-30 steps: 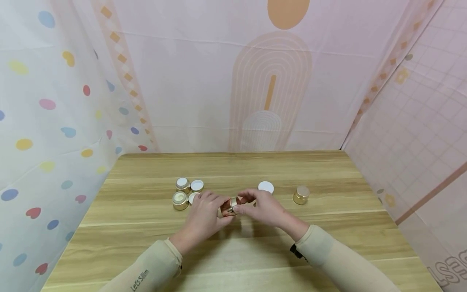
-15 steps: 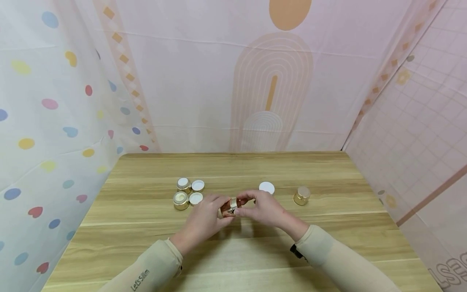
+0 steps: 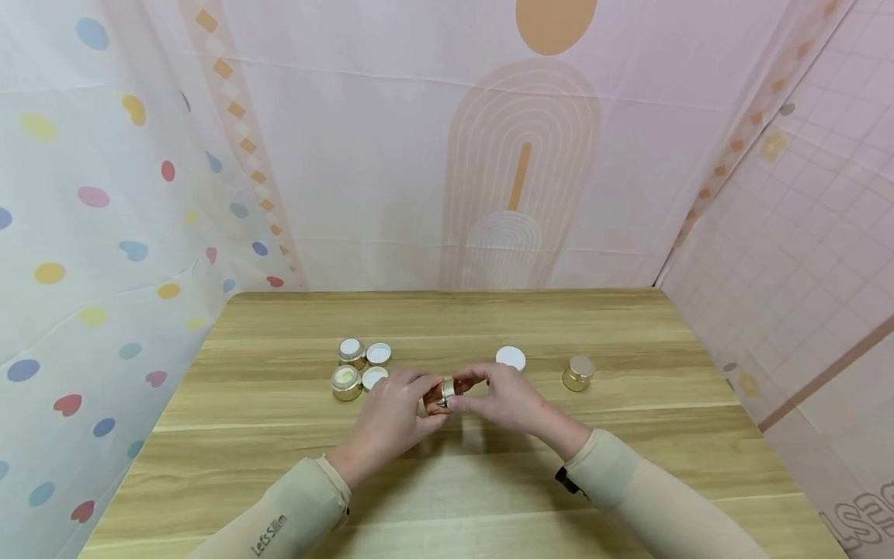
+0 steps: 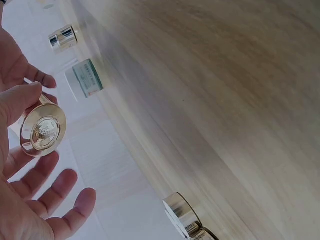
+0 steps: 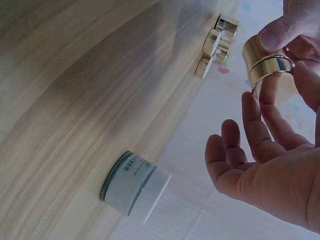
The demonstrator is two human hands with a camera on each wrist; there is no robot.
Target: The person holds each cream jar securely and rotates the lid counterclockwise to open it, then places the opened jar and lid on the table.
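Note:
A small gold cosmetic jar (image 3: 448, 390) is held on its side above the table, between both hands. My left hand (image 3: 393, 410) grips one end with thumb and index finger; in the left wrist view the jar's round, hollowed gold end (image 4: 45, 132) faces the camera while the other fingers are spread. My right hand (image 3: 506, 400) pinches the opposite end with thumb and fingertips. The right wrist view shows a seam around the jar (image 5: 262, 57), with the right fingertips at the rim of the shorter gold part. The inside of the jar is hidden.
Left of the hands stand two gold jars without lids, one with pale cream (image 3: 345, 379) and one white-topped (image 3: 351, 349). Two upturned lids, one farther (image 3: 379, 354) and one nearer (image 3: 374, 377), lie beside them. A white-lidded jar (image 3: 511, 358) and a closed gold jar (image 3: 577, 374) stand right.

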